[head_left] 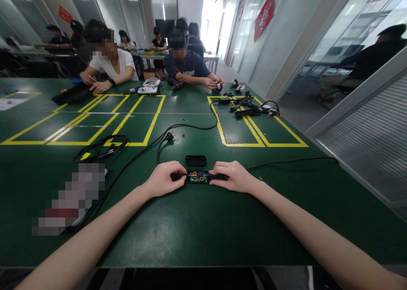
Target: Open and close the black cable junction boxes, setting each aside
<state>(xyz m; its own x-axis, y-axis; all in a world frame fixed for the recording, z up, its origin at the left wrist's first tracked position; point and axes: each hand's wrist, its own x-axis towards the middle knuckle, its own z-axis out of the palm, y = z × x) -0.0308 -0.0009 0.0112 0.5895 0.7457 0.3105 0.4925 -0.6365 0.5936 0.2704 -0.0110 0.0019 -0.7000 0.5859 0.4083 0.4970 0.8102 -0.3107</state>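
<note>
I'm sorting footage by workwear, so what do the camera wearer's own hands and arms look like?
The left hand and right hand are both ungloved. The left forearm and right forearm are bare as far as they show: no sleeve, watch, bracelet or marking is visible. Fine details at the fingertips are too small to make out.

Glass partitions (106, 12) stand beyond a broad green table (159, 239).
</note>
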